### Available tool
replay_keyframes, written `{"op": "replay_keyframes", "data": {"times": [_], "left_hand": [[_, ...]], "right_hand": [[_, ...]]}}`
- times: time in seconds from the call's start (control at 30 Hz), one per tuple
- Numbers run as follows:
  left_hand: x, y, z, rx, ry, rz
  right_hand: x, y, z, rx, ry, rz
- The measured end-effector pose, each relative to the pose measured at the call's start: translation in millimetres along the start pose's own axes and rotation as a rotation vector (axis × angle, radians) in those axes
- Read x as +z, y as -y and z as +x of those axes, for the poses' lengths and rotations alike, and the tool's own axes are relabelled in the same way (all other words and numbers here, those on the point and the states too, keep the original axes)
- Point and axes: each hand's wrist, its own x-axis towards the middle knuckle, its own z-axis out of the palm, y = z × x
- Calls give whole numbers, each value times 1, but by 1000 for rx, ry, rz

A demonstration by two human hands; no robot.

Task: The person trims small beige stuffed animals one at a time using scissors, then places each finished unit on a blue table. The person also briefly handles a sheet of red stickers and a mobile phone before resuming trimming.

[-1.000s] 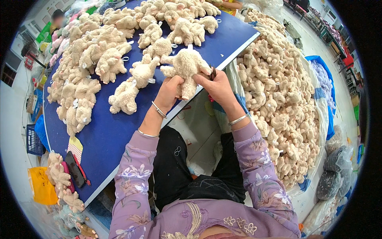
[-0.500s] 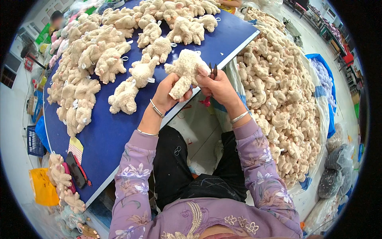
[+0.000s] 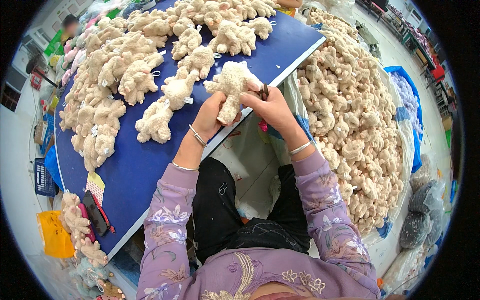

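A cream fluffy plush toy [image 3: 232,82] hangs over the edge of the blue table between my two hands. My left hand [image 3: 211,112] is closed round its lower left side. On the other side my right hand [image 3: 272,107] is closed on dark thread snips [image 3: 265,91], its thumb against the toy's limb. The snips' blades show only in part beside the thumb. Something bright pink [image 3: 263,125] shows below that hand. Several similar plush toys with white loops lie in rows on the table [image 3: 132,170].
At the right a large open sack holds a heap of cream plush toys [image 3: 350,120]. A phone [image 3: 95,212], a yellow card [image 3: 96,187] and an orange bag [image 3: 54,235] lie at the lower left. Another person [image 3: 70,30] is at the far left.
The toy has turned slightly and shifted a little left in my hands. The snips' pointed blades, upright before, have dropped closer to the right thumb.
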Motion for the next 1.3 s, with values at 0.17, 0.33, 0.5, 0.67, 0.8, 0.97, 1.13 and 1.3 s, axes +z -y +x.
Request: {"op": "replay_keyframes", "data": {"times": [0.17,0.33,0.5,0.67,0.8,0.97,1.13,1.3], "left_hand": [[5,-1,-2,-12,-107,50],[-7,6,3,10,-94,48],[-3,5,3,74,-217,212],[-3,14,12,603,-509,513],[13,13,7,522,-425,694],[-1,12,7,355,-303,714],[-2,11,5,215,-229,308],[7,8,4,237,-224,131]], "right_hand": [[-4,15,-4,113,-8,-41],[-2,3,-1,127,-23,-65],[1,0,-1,130,-77,-18],[-2,0,4,58,-170,-120],[-6,-17,5,-13,-117,-134],[2,0,-5,107,50,-160],[1,-7,-2,136,56,-79],[-3,-4,-3,179,103,23]]}}
